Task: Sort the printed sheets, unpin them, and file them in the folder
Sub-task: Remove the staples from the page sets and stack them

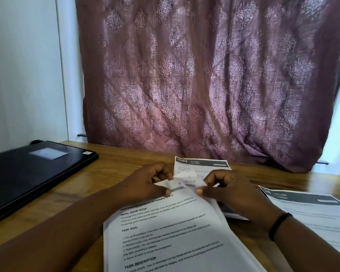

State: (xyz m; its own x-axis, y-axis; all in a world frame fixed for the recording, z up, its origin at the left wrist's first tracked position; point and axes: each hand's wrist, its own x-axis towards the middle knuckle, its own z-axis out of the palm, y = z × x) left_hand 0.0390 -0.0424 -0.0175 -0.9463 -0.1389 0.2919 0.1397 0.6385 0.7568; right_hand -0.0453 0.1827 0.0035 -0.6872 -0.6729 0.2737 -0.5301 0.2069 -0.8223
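Wooden desk (114,169) under me: my left hand (145,183) and right hand (230,189) both pinch the top corner of the sheet stack (175,228) at twelve o'clock, seemingly unpinning; next, work the pin free. Black folder (33,173) waits at ten.

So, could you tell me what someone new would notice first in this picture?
Both hands, the left hand and right hand, pinch the folded top edge of the printed sheets at centre on the wooden table. Behind hangs a large mauve patterned curtain; a closed black folder lies at left.
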